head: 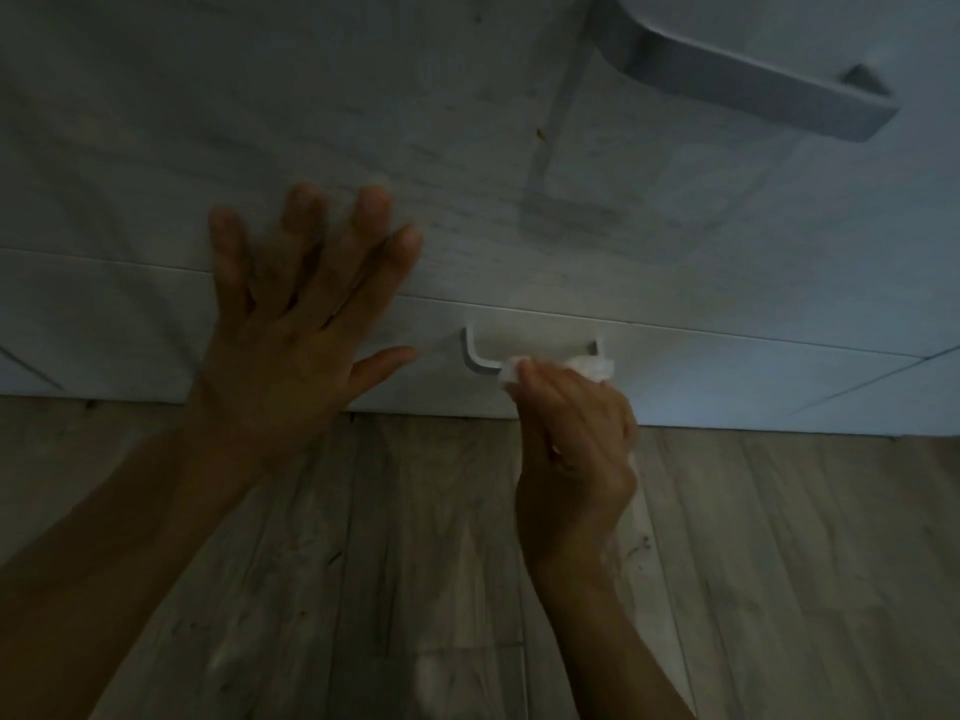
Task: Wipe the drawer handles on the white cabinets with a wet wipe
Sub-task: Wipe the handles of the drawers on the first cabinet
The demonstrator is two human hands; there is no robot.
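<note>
The light is dim and much of the detail is soft. The left hand lies flat against the white cabinet front, fingers straight and spread, holding nothing; its fingertips are blurred. The right hand grips a white wet wipe bunched over the lower drawer handle, near the bottom of the cabinet just above the wooden floor. Of that handle only the curved left end and a bit of the right post show; the bar between is hidden under the wipe and the hand. The right fingers curl away out of sight, so how they sit round the bar cannot be told. A second, larger handle juts out at upper right, its left end cut off by the frame's top edge.
</note>
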